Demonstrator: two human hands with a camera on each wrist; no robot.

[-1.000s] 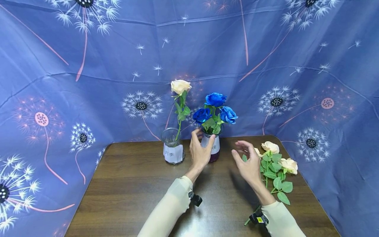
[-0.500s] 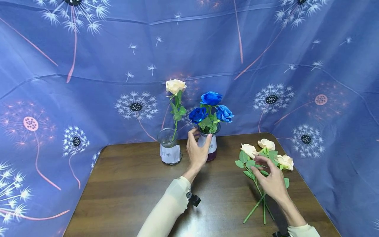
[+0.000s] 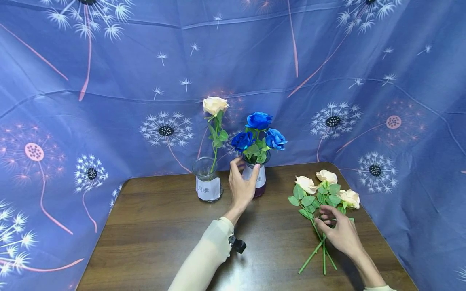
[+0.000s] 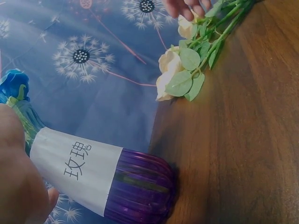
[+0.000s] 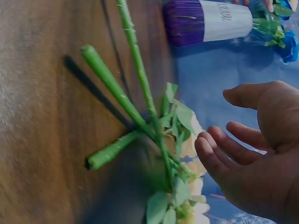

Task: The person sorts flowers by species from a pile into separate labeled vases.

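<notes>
"What are you seeing on the left of the desk (image 3: 153, 242)?"

"A clear vase (image 3: 204, 176) is standing near the back edge, a bit left of the middle. It is wearing a paper label (image 3: 209, 189). One tall cream rose (image 3: 215, 106) is sticking up out of it, and its stem is slanting."

"And next to that?"

"The person's left hand (image 3: 242, 188) is gripping the purple vase (image 3: 260, 180). The thumb is pressing one side and the fingers are going round the other. That vase is standing up straight near the middle of the back edge. A small black box (image 3: 237, 244) is sitting at the wrist of the pale sleeve (image 3: 204, 250)."

"What is poking out of the purple one?"

"Three blue roses (image 3: 274, 139), with green leaves sitting around them."

"And over on the right?"

"Three cut cream roses (image 3: 306, 185) are lying by the right edge. Their heads are pointing at the back right corner. Their green stems (image 3: 311, 257) are crossing and pointing to the front."

"What is the right hand (image 3: 344, 235) doing?"

"It is hanging over the leaves and stems. Its fingers are bending loosely and holding nothing. I can't tell if they are touching a leaf."
</notes>
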